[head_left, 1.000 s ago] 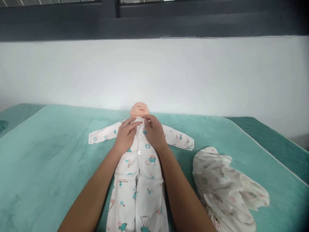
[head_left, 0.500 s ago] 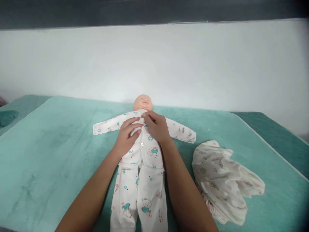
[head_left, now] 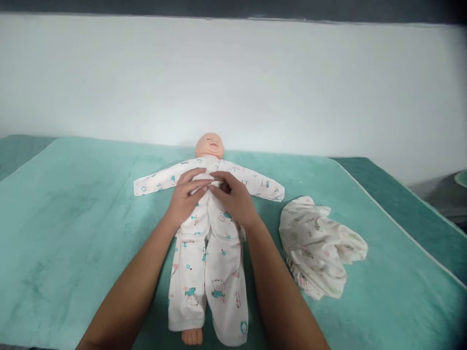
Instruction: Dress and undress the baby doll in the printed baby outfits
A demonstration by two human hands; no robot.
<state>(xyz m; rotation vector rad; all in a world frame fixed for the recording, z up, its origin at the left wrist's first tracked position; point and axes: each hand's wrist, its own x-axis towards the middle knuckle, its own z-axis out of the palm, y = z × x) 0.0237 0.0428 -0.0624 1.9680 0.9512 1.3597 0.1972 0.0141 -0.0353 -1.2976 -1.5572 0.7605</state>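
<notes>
A baby doll [head_left: 209, 145] lies on its back, its head toward the wall. It wears a white printed baby jacket [head_left: 191, 226] with long sleeves spread to both sides, and matching trousers [head_left: 226, 272]. On the chest, my left hand [head_left: 188, 197] has its thumb and index finger close together on the jacket's front edge, the other fingers lying over the cloth. Facing it, my right hand [head_left: 233, 197] is bent with thumb and fingertips at the same front opening. The fingers hide the fastening there. One bare doll foot [head_left: 192, 336] shows below a trouser leg.
A crumpled white printed cloth [head_left: 317, 248] lies right of the doll, beside my right forearm. Teal bedding [head_left: 83, 233] with a pale seam covers the surface. Behind the doll's head rises a white wall [head_left: 233, 78].
The view has shifted, so the doll sits slightly higher and a foot now shows. My right fingers have moved down from near the collar, closer to my left fingertips.
</notes>
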